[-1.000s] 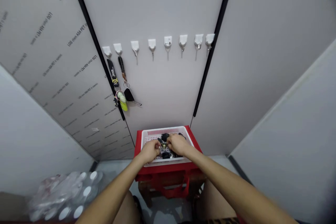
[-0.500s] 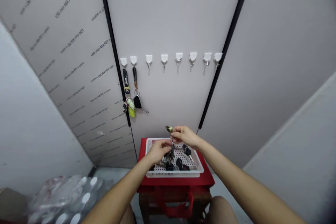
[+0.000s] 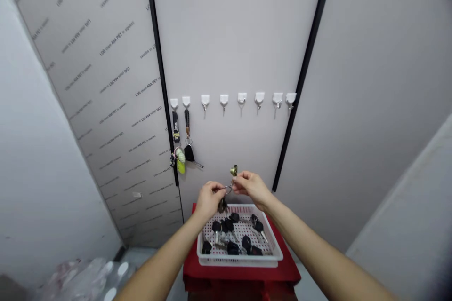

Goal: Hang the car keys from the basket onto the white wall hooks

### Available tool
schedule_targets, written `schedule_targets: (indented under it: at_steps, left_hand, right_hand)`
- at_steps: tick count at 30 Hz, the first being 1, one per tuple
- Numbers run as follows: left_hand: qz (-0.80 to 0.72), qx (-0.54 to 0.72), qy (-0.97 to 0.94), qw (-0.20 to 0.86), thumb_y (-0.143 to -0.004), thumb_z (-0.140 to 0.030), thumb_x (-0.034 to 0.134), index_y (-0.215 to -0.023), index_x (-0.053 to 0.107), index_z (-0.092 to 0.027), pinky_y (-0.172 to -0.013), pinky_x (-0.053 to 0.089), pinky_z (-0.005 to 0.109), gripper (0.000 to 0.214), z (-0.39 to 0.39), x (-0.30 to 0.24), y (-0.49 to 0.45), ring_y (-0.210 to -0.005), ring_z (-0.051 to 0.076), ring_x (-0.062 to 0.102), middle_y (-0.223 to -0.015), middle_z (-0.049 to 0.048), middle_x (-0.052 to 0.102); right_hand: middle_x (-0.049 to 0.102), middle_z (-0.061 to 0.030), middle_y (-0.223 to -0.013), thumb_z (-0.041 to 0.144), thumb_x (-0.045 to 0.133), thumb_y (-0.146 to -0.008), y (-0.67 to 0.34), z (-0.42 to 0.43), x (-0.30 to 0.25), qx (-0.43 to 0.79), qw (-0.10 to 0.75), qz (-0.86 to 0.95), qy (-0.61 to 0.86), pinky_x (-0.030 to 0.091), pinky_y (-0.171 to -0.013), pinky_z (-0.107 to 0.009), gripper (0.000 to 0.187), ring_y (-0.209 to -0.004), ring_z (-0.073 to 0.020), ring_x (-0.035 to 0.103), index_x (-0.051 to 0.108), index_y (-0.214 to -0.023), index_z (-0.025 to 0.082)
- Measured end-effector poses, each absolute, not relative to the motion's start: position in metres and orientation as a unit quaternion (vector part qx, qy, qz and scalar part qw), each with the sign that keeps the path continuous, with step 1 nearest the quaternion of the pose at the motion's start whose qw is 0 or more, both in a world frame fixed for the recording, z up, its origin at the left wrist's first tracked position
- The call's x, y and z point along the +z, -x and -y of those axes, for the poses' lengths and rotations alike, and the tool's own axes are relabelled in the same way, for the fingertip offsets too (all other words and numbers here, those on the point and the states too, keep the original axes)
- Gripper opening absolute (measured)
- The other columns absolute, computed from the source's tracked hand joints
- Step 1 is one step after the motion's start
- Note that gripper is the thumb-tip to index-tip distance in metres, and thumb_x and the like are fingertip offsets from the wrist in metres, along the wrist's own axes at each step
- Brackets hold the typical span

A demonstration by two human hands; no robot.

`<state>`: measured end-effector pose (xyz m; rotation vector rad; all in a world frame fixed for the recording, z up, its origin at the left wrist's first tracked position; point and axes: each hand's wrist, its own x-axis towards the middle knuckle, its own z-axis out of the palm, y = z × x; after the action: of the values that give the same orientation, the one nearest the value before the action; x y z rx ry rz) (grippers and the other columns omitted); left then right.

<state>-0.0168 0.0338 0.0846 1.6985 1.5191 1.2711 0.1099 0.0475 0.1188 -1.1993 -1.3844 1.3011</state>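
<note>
Above the basket, my left hand (image 3: 208,200) pinches a metal key ring (image 3: 228,190) with a bunch of keys (image 3: 222,205) hanging below the fingers. Close beside it, my right hand (image 3: 252,189) is closed in a pinch at the other side of the ring. A small brass-coloured piece (image 3: 233,170) sticks up from the right fingertips; its exact kind is unclear. Underneath stands a white perforated plastic basket (image 3: 240,260) holding several loose keys (image 3: 246,243) with black heads.
White adhesive hooks (image 3: 224,99) run in a row along the wall panel. Two at the left carry a black strap keychain (image 3: 175,127) and a braided keychain (image 3: 187,122). The basket sits on a red surface (image 3: 190,270). Wrapped bottles (image 3: 120,273) stand at lower left.
Both hands have risen out of the basket with the key ring and keys, which now hang above its far edge. The brass piece has turned upright. The camera view has shifted upward.
</note>
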Motion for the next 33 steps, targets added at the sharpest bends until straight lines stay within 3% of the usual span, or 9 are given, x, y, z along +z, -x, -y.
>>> schedule_targets:
  at_steps: [3,6,8,10,14,20,25,33]
  left_hand:
    - [-0.559,0.469,-0.630,0.266,-0.058,-0.022,0.050,-0.060,0.055,-0.012,-0.053,0.035,0.019,0.011,-0.041,0.116,0.027,-0.055,0.008,0.045,-0.057,-0.0011,0.052]
    - [-0.530,0.446,-0.671,0.263,-0.057,-0.026,0.049,-0.057,0.055,-0.012,-0.048,0.033,0.018,0.015,-0.045,0.149,0.031,-0.049,0.007,0.043,-0.051,-0.0021,0.051]
    - [-0.510,0.429,-0.704,0.246,-0.058,-0.029,0.048,-0.054,0.055,-0.012,-0.047,0.032,0.018,0.018,-0.048,0.167,0.033,-0.048,0.007,0.042,-0.048,-0.0028,0.050]
    - [-0.497,0.428,-0.717,0.236,-0.058,-0.029,0.047,-0.051,0.054,-0.013,-0.048,0.032,0.018,0.019,-0.050,0.182,0.036,-0.047,0.007,0.042,-0.047,-0.0033,0.050]
    - [-0.499,0.471,-0.689,0.233,-0.057,-0.029,0.049,-0.050,0.052,-0.012,-0.048,0.032,0.018,0.018,-0.056,0.210,0.047,-0.046,0.006,0.040,-0.045,-0.0041,0.047]
    - [-0.475,0.629,-0.559,0.256,-0.061,-0.029,0.045,-0.069,0.051,-0.012,-0.048,0.033,0.017,0.020,-0.072,0.233,0.062,-0.053,0.006,0.046,-0.062,0.0001,0.052]
    - [-0.515,0.604,-0.552,0.256,-0.059,-0.027,0.049,-0.076,0.051,-0.012,-0.046,0.031,0.017,0.023,-0.088,0.219,0.066,-0.049,0.006,0.043,-0.059,0.0004,0.051]
    - [-0.553,0.578,-0.566,0.201,-0.060,-0.021,0.049,-0.073,0.053,-0.011,-0.055,0.037,0.021,0.018,-0.110,0.204,0.075,-0.055,0.009,0.048,-0.063,0.0031,0.055]
  right_hand:
    - [0.050,0.0004,-0.052,0.031,0.048,-0.060,-0.117,-0.056,0.121,0.351,0.427,0.619,0.558,0.040,-0.050,-0.024,0.016,-0.050,-0.0111,0.050,0.043,-0.056,0.016]
    - [0.054,-0.0024,-0.065,0.032,0.047,-0.061,-0.113,-0.057,0.132,0.225,0.452,0.701,0.504,0.039,-0.057,-0.025,0.018,-0.061,-0.0127,0.050,0.050,-0.068,0.015]
    - [0.055,-0.0016,-0.071,0.030,0.044,-0.063,-0.104,-0.055,0.142,0.254,0.450,0.756,0.402,0.038,-0.060,-0.023,0.019,-0.066,-0.0111,0.049,0.051,-0.075,0.016]
    - [0.053,0.0009,-0.062,0.029,0.041,-0.066,-0.094,-0.056,0.152,0.308,0.429,0.778,0.340,0.038,-0.057,-0.020,0.017,-0.059,-0.0088,0.047,0.051,-0.066,0.015]
    - [0.041,0.0052,-0.043,0.030,0.042,-0.065,-0.074,-0.068,0.177,0.363,0.447,0.742,0.342,0.034,-0.045,-0.017,0.022,-0.043,-0.0049,0.038,0.045,-0.052,0.014]
    - [0.043,0.0047,-0.042,0.025,0.044,-0.063,-0.040,-0.102,0.237,0.386,0.534,0.657,0.367,0.033,-0.039,-0.015,0.015,-0.039,-0.0043,0.039,0.049,-0.057,0.013]
    - [0.053,-0.0005,-0.050,0.028,0.042,-0.066,-0.017,-0.128,0.262,0.334,0.547,0.632,0.435,0.037,-0.041,-0.016,0.019,-0.045,-0.0067,0.048,0.053,-0.063,0.013]
    - [0.059,-0.0064,-0.060,0.029,0.039,-0.067,-0.010,-0.152,0.247,0.247,0.524,0.635,0.512,0.040,-0.049,-0.020,0.024,-0.054,-0.0113,0.054,0.056,-0.066,0.012]
